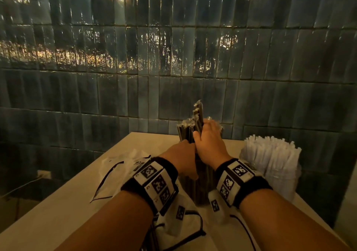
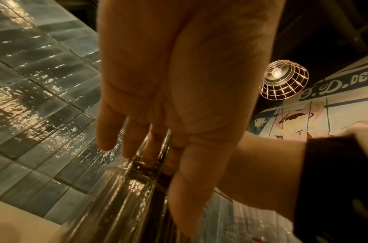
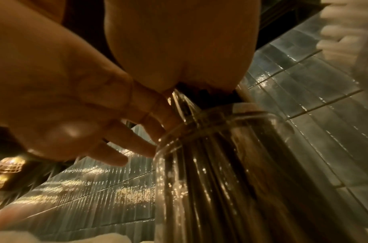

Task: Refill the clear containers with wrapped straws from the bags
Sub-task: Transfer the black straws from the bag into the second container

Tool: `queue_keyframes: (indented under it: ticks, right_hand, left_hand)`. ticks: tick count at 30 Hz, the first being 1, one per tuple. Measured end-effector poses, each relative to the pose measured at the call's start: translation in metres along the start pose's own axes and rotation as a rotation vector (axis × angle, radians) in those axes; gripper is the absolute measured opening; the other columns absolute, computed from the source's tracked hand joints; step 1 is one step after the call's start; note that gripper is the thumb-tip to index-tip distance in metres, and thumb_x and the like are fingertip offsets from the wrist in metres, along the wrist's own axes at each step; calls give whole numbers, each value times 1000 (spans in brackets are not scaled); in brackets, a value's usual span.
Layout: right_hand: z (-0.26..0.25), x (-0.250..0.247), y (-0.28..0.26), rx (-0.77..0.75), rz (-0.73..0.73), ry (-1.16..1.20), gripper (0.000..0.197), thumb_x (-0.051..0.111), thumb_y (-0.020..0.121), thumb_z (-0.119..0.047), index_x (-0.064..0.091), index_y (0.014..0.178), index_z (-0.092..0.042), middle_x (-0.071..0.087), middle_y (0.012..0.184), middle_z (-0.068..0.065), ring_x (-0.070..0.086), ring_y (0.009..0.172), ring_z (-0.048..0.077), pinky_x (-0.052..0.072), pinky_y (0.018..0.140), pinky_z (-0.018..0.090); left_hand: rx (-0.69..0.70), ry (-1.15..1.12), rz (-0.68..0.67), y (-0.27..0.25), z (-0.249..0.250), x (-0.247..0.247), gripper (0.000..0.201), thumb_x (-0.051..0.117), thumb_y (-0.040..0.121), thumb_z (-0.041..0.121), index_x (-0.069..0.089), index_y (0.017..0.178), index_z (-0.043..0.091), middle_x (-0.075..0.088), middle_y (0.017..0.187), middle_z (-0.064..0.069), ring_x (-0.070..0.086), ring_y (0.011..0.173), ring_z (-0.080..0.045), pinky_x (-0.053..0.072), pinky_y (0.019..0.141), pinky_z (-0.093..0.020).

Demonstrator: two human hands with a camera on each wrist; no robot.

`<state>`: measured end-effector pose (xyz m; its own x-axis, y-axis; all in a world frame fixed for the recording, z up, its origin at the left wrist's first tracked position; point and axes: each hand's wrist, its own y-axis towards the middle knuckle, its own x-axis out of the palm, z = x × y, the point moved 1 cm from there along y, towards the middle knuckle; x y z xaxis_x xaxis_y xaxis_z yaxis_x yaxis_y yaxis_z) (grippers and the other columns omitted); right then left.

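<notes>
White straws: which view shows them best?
Head view: the white straws stand bunched in a clear container right of both hands. The right wrist view catches only blurred tips at its top-right corner; the left wrist view shows none.

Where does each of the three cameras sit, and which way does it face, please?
Head: looks down over both forearms at left hand and right hand gripping dark wrapped straws in the clear container.
Left wrist: along left palm, facing tiles, lamp.
Right wrist: beneath right hand, toward clear round container.
All share the straws.

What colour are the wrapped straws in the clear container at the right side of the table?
White; the white paper-wrapped straws show best in the head view.
</notes>
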<state>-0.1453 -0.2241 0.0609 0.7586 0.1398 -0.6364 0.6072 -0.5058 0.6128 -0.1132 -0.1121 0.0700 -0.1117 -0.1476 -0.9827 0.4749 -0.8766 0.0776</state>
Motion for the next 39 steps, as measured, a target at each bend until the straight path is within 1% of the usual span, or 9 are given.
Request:
queue_keyframes:
  ticks: [5, 8, 12, 24, 27, 29, 31, 34, 39]
  right_hand:
    - [-8, -26, 1, -45, 53, 247, 63, 42, 98, -31, 6, 150, -26, 27, 150, 5, 44, 125, 20, 40, 98, 27]
    - [-22, -51, 14, -308, 233, 93, 75, 51, 94, -15, 3, 150, -32, 18, 154, -1, 55, 100, 12, 45, 70, 9]
    - [-28, -52, 37, -396, 2, -352, 63, 39, 98, -36, 10, 151, -15, 4, 159, 3, 7, 146, 24, 21, 116, 41]
    - [11, -23, 21, -177, -262, -378, 59, 31, 97, -50, 37, 142, -13, 33, 151, 7, 22, 142, 25, 18, 115, 44]
    - [6, -34, 26, -81, -278, -207, 57, 36, 93, -59, 67, 96, -12, 65, 104, 11, 59, 102, 24, 45, 87, 40]
    - [-2, -38, 31, -18, -201, -146, 62, 40, 86, -69, 51, 58, -15, 51, 56, 1, 51, 54, 16, 39, 55, 31]
    - [-12, -34, 35, 23, -208, -247, 67, 36, 81, -77, 58, 79, -14, 59, 72, 2, 58, 66, 19, 44, 59, 31]
    - [-16, -17, 38, 72, -268, -353, 79, 26, 77, -81, 32, 138, -31, 42, 144, 2, 44, 127, 34, 33, 101, 58]
    - [-8, -16, 53, 7, -547, -333, 53, 16, 90, -69, 17, 141, -56, 5, 159, -10, -1, 145, 35, 5, 108, 68]
  left_hand:
    - [-2, 7, -13, -1, 1, -1, 67, 78, 72, 30, 46, 130, 25, 40, 104, 1, 46, 96, -17, 46, 84, -32]
    - [-33, 2, -35, -4, 1, -2, 77, 79, 72, 29, 39, 138, 23, 42, 122, -2, 48, 110, -23, 47, 91, -35]
    - [-41, 8, -47, -5, 3, -4, 78, 79, 73, 29, 37, 139, 22, 42, 128, -4, 48, 115, -25, 47, 93, -37]
    - [-44, -18, -35, -5, 5, -2, 81, 81, 70, 28, 37, 138, 23, 41, 126, -4, 50, 111, -25, 48, 93, -37]
    - [-47, -47, -37, -7, 4, -3, 81, 81, 69, 28, 38, 138, 25, 42, 127, -2, 49, 112, -24, 47, 92, -36]
    - [-50, -44, -35, -9, 6, -3, 82, 81, 69, 28, 37, 138, 24, 41, 129, -2, 49, 113, -24, 47, 89, -35]
    - [-43, -15, -42, -11, 9, -3, 83, 81, 70, 29, 36, 139, 23, 41, 130, -4, 49, 113, -25, 49, 89, -36]
    - [-22, 31, -47, -13, 14, -1, 82, 81, 69, 30, 38, 138, 22, 43, 130, -7, 49, 113, -26, 49, 93, -40]
    - [-31, 0, -43, -16, 10, -4, 80, 80, 71, 30, 36, 138, 22, 42, 127, -5, 48, 113, -26, 47, 89, -37]
